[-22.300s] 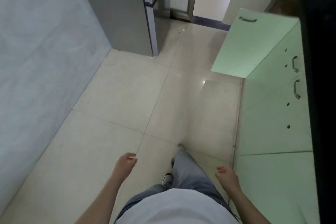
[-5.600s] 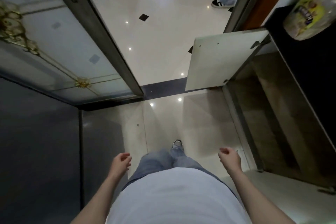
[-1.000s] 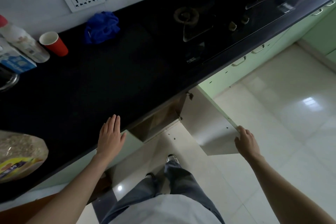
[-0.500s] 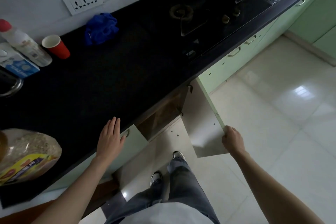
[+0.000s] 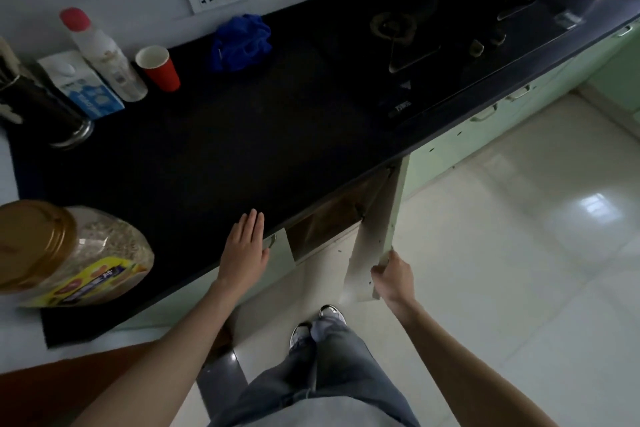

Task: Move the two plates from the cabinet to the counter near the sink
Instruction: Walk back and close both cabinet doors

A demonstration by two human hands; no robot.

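Note:
My right hand [image 5: 394, 279] grips the free edge of a pale green cabinet door [image 5: 375, 239], which stands open below the black counter [image 5: 225, 149]. The cabinet's dark brown inside [image 5: 329, 218] shows behind the door; no plates can be seen in it. My left hand [image 5: 244, 246] rests flat, fingers straight, on the counter's front edge. The sink is out of view.
On the counter stand a plastic jar of grain [image 5: 69, 253], a red cup [image 5: 159, 68], a white bottle [image 5: 104, 52], a milk carton [image 5: 81, 83], a blue cloth [image 5: 240, 42] and a gas hob [image 5: 433, 42]. More green cabinets [image 5: 502, 114] run to the right above a glossy tiled floor [image 5: 519, 253].
My right hand has swung the cabinet door inward toward the cabinet, narrowing the opening. My left hand stays flat on the counter edge. The view has shifted slightly left.

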